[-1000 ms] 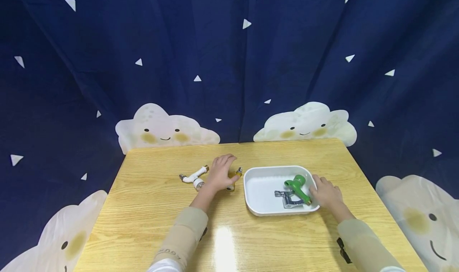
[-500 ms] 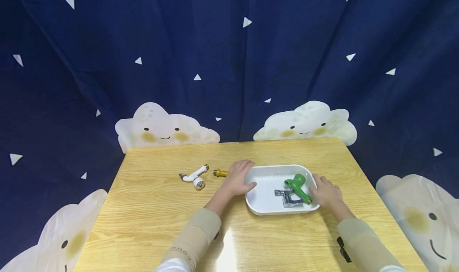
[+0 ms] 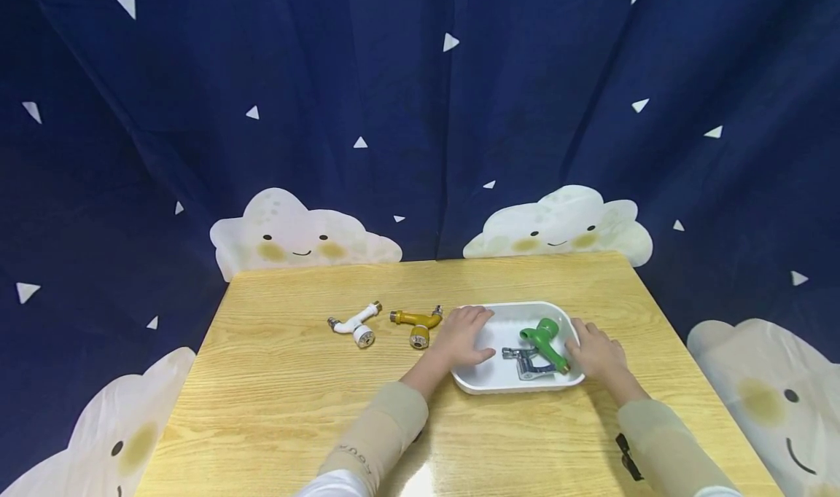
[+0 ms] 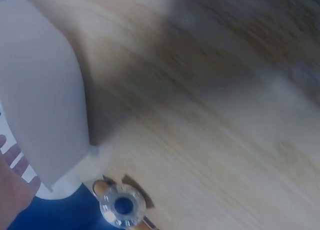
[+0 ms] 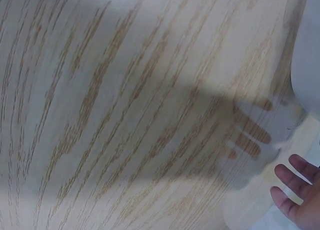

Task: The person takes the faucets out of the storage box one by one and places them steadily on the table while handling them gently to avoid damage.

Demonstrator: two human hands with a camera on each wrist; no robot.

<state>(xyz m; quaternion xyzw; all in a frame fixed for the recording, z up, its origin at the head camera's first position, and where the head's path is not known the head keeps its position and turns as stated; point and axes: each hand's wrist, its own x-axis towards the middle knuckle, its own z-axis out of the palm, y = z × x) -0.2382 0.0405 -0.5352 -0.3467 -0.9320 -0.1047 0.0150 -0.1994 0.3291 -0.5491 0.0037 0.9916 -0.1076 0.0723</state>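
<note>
A white plastic basin (image 3: 475, 380) stands right of centre on the table. In it lie a green tap (image 3: 544, 339) and a chrome tap (image 3: 528, 367), partly overlapping. My left hand (image 3: 459, 337) is over the basin's left rim, fingers extended and thumb apart, no tap in it. At the right rim, my right hand (image 3: 600, 354) rests with relaxed fingers; the right wrist view shows its fingers (image 5: 291, 179) spread. Left of the basin lie a yellow tap (image 3: 418, 321) and a white tap (image 3: 354, 325).
The wooden table (image 3: 275, 395) reaches back to a dark blue curtain (image 3: 407, 118) printed with clouds. A round knob end of a tap (image 4: 123, 206) shows low in the left wrist view.
My left hand has moved right, from above the yellow tap to the basin's left rim, uncovering that tap. My right hand and the basin have stayed in place.
</note>
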